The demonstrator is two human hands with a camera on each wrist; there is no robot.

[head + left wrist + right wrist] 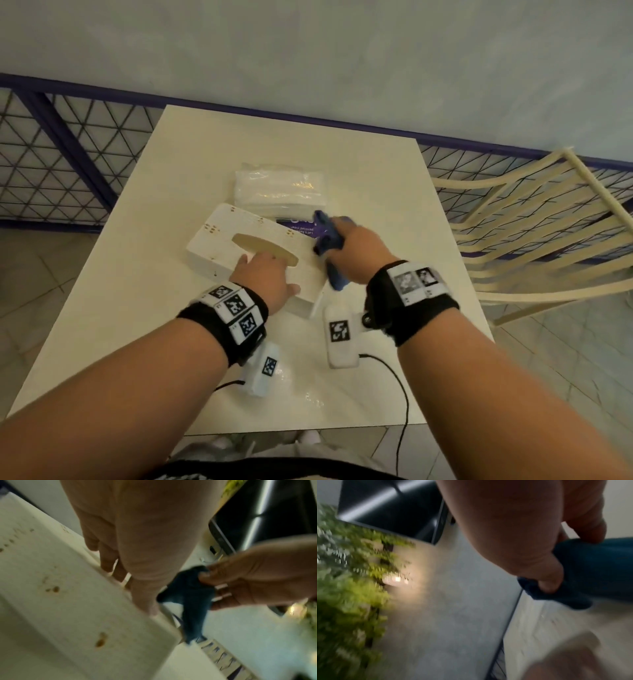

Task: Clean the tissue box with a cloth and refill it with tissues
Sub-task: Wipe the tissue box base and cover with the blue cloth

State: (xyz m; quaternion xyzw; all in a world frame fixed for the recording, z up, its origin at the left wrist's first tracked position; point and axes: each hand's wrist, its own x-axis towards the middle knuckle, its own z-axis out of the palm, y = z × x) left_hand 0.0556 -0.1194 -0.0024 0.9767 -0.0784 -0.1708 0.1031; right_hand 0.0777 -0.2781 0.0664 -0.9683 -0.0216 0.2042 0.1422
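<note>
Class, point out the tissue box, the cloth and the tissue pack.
tissue box (pixel 219 236): head view, top face left of the slot.
cloth (pixel 327 236): head view, bunched middle.
tissue pack (pixel 279 190): head view, wrapper top.

A white rectangular tissue box (pixel 239 246) lies mid-table on the cream square table (pixel 144 192). Just behind it, farther away, sits a clear-wrapped tissue pack (pixel 279 190). The left hand (pixel 265 277) rests on the box's near end; right of it, the right hand (pixel 363 251) holds a blue cloth (pixel 327 240). A cream slatted chair (pixel 534 219) stands right of the table.
</note>
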